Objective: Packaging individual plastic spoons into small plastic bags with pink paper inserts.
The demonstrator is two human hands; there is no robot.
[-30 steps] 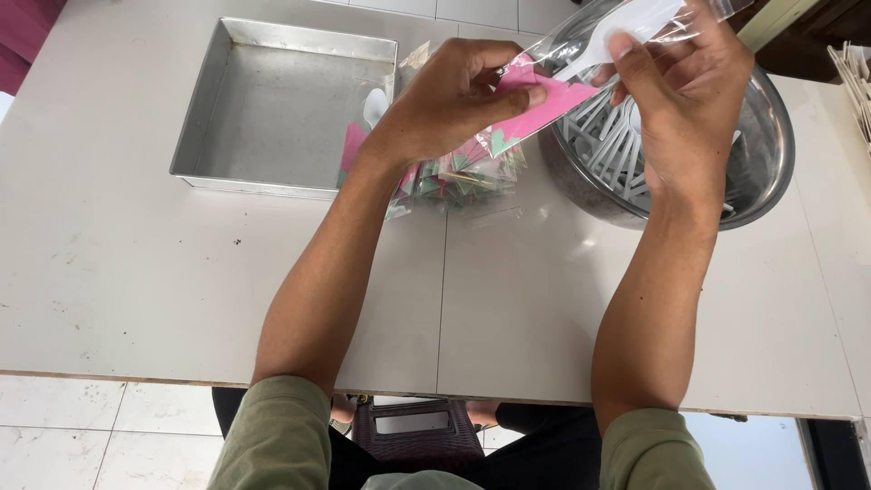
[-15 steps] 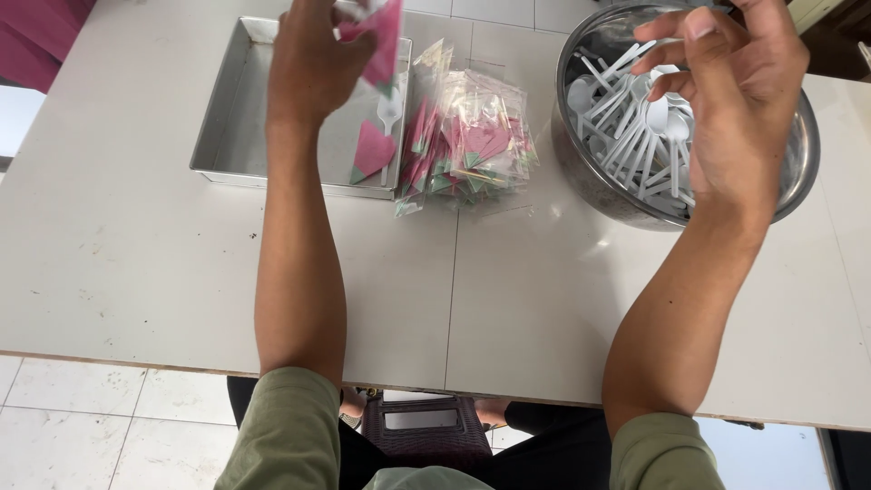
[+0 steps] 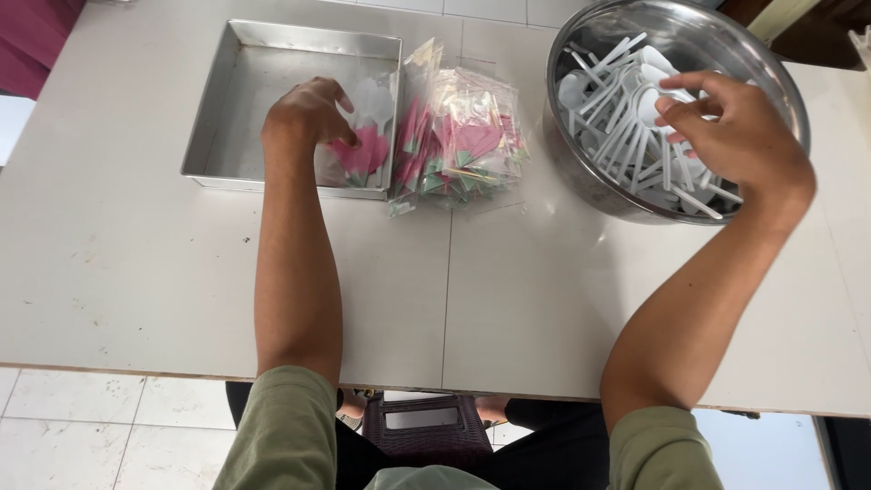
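Note:
My left hand (image 3: pixel 307 113) is inside the square metal tray (image 3: pixel 238 109), fingers curled on a clear packet (image 3: pixel 363 145) that holds a pink folded napkin and a white spoon. The packet lies in the tray's right half. My right hand (image 3: pixel 735 136) hovers over the round steel bowl (image 3: pixel 590 177), with thumb and fingers pinched on a white plastic spoon (image 3: pixel 655 102) among several loose spoons. A pile of clear bags with pink and green napkins (image 3: pixel 463 145) lies between tray and bowl.
Everything rests on a white table (image 3: pixel 454 299), whose front edge runs just above my lap. A dark stool (image 3: pixel 422 422) stands under it on a tiled floor. A maroon cloth (image 3: pixel 36 36) shows at the far left.
My left hand has come down from above the tray and laid the packet inside it. My right hand has dropped lower into the bowl onto the spoons.

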